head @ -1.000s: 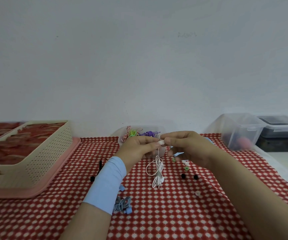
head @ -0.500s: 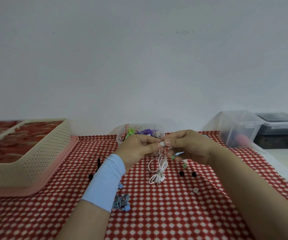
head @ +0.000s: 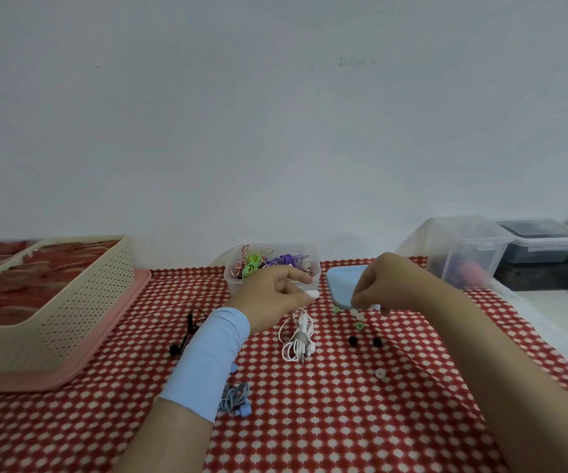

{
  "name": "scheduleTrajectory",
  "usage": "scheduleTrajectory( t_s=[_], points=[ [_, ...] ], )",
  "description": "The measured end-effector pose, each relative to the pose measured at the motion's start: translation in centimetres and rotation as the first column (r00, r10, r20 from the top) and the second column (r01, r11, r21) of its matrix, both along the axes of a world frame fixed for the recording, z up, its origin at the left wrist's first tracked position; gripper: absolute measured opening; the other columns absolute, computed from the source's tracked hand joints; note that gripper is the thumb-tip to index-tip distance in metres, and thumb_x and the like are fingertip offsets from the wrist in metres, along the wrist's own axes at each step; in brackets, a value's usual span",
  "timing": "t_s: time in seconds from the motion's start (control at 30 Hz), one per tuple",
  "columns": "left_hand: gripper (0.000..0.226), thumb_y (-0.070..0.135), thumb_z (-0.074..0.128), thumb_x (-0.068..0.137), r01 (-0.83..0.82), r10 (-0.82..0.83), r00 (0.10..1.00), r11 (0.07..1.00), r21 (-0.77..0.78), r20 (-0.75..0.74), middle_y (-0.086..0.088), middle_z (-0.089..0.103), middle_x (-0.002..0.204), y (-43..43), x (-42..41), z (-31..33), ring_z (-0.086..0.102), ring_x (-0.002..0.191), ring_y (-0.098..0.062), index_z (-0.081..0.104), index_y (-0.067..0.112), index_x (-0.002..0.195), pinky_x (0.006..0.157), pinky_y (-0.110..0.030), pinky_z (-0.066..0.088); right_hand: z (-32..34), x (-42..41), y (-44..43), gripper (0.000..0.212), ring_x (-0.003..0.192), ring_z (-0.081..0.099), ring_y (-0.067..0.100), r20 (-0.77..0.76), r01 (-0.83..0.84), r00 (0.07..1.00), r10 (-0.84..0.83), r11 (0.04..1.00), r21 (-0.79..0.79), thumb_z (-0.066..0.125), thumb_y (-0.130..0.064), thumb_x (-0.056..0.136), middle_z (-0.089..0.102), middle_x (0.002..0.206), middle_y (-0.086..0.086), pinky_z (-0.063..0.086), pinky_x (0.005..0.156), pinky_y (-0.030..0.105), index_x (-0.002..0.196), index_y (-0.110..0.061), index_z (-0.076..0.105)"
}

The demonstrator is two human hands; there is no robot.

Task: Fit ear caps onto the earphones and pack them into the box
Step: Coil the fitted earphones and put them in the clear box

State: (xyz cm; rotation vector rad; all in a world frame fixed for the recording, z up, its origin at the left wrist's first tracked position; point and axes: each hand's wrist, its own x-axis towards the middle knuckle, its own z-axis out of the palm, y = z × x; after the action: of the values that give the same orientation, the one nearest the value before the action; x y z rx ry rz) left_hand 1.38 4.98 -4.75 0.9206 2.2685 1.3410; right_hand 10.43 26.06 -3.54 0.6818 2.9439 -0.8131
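Observation:
My left hand (head: pixel 272 295) pinches a white earbud (head: pixel 311 294) just in front of the clear box (head: pixel 314 268). The earbud's coiled white cable (head: pixel 298 339) hangs down onto the red checked cloth. My right hand (head: pixel 390 285) is apart from it, to the right, with its fingers curled downward. Its fingertips hover at two white ear caps (head: pixel 357 314); whether they pinch one is unclear. Green caps (head: pixel 359 326), black caps (head: pixel 353 341) and one more white cap (head: pixel 380 374) lie loose nearby. The box holds several coloured earphones (head: pixel 268 261).
A blue lid (head: pixel 344 285) lies under my right hand. Black earphones (head: pixel 190 331) and a grey-blue bundled pair (head: pixel 236 399) lie by my left forearm. A cream basket (head: pixel 71 302) on a pink tray fills the left. Clear and dark containers (head: pixel 466 247) stand far right.
My hands have separated. The right hand let go of the earbud and moved right and down to the loose caps. The left hand keeps the white earbud and sank slightly.

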Motion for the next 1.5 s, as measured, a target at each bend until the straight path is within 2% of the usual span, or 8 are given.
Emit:
scheduleTrajectory(
  t_s=[0.2, 0.37, 0.57, 0.73, 0.97, 1.07, 1.3, 1.5],
  points=[
    [0.017, 0.031, 0.075, 0.085, 0.022, -0.036, 0.993, 0.993, -0.119, -0.116, 0.012, 0.073, 0.090, -0.6, -0.4, 0.1, 0.068, 0.084, 0.001, 0.075, 0.030, 0.102, 0.087, -0.018, 0.051, -1.3, -1.2, -1.4, 0.032, 0.090, 0.067, 0.014, 0.139, 0.014, 0.989, -0.055, 0.959, 0.282, 0.085, -0.043, 0.075, 0.074, 0.094, -0.005, 0.059, 0.090, 0.034, 0.098, -0.021, 0.079],
    [0.008, 0.028, 0.073, 0.086, -0.050, -0.006, 0.981, 0.957, -0.285, -0.193, 0.013, 0.071, 0.094, -1.3, -1.3, 0.3, 0.065, 0.088, 0.000, 0.074, 0.030, 0.094, 0.085, -0.017, 0.047, -1.1, -1.1, -1.3, 0.018, 0.087, 0.070, 0.015, 0.170, -0.025, 0.985, -0.010, 0.979, 0.201, 0.078, -0.023, 0.081, 0.076, 0.097, -0.002, 0.061, 0.087, 0.032, 0.099, -0.022, 0.081],
    [0.019, 0.025, 0.069, 0.088, -0.108, -0.061, 0.958, 0.828, -0.550, -0.280, 0.008, 0.066, 0.112, -2.1, -1.5, 0.8, 0.062, 0.103, -0.011, 0.069, 0.028, 0.106, 0.094, -0.025, 0.047, -0.4, -0.3, -2.5, 0.024, 0.067, 0.072, 0.011, -0.047, -0.176, 0.984, 0.173, 0.982, -0.065, 0.063, -0.009, 0.090, 0.076, 0.087, -0.009, 0.058, 0.066, 0.021, 0.096, -0.024, 0.081],
    [0.018, 0.020, 0.066, 0.088, -0.081, -0.092, 0.926, 0.898, -0.433, -0.365, 0.016, 0.069, 0.102, -1.5, -0.5, 2.2, 0.063, 0.094, -0.004, 0.072, 0.037, 0.093, 0.086, -0.019, 0.046, -1.5, -0.8, -3.6, 0.012, 0.055, 0.063, -0.006, -0.012, -0.296, 0.955, 0.295, 0.954, -0.049, 0.070, -0.022, 0.094, 0.073, 0.082, -0.016, 0.050, 0.061, 0.009, 0.098, -0.026, 0.080],
    [0.024, 0.028, 0.066, 0.089, 0.079, -0.359, 0.863, 0.791, -0.607, -0.356, 0.019, 0.067, 0.121, 0.9, 1.6, 0.6, 0.060, 0.107, -0.007, 0.074, 0.035, 0.111, 0.099, -0.029, 0.043, -1.5, -0.6, -3.6, 0.019, 0.066, 0.062, -0.011, -0.013, -0.315, 0.949, 0.315, 0.949, -0.006, 0.071, -0.019, 0.092, 0.071, 0.080, -0.024, 0.045, 0.062, 0.006, 0.100, -0.034, 0.081],
    [0.027, 0.027, 0.066, 0.091, 0.107, -0.406, 0.859, 0.739, -0.666, -0.312, 0.016, 0.064, 0.125, 1.1, 1.8, 0.2, 0.061, 0.107, -0.009, 0.071, 0.034, 0.117, 0.088, -0.025, 0.040, -1.3, -0.6, -3.0, 0.019, 0.080, 0.070, 0.004, -0.055, -0.295, 0.955, 0.292, 0.954, -0.053, 0.072, -0.019, 0.092, 0.077, 0.090, -0.020, 0.058, 0.075, 0.022, 0.095, -0.034, 0.082],
    [0.012, 0.026, 0.073, 0.084, 0.150, -0.343, 0.903, 0.817, -0.557, -0.260, 0.018, 0.070, 0.099, 0.7, 0.8, -0.1, 0.061, 0.083, 0.001, 0.078, 0.032, 0.094, 0.082, -0.024, 0.052, -0.6, -0.1, -2.1, 0.011, 0.053, 0.060, 0.005, -0.119, -0.289, 0.955, 0.272, 0.942, -0.169, 0.079, -0.011, 0.085, 0.079, 0.078, -0.004, 0.050, 0.058, 0.014, 0.088, -0.021, 0.084],
    [0.011, 0.019, 0.072, 0.087, 0.025, -0.026, 0.998, 1.000, -0.015, -0.065, 0.004, 0.076, 0.084, -0.2, 0.1, 0.6, 0.069, 0.069, -0.010, 0.076, 0.024, 0.097, 0.071, -0.021, 0.057, -0.3, -0.1, -2.1, 0.005, 0.054, 0.058, 0.014, -0.329, -0.224, 0.941, 0.080, 0.877, -0.426, 0.077, -0.013, 0.089, 0.075, 0.075, 0.005, 0.042, 0.047, 0.018, 0.085, -0.014, 0.080]
  ],
)
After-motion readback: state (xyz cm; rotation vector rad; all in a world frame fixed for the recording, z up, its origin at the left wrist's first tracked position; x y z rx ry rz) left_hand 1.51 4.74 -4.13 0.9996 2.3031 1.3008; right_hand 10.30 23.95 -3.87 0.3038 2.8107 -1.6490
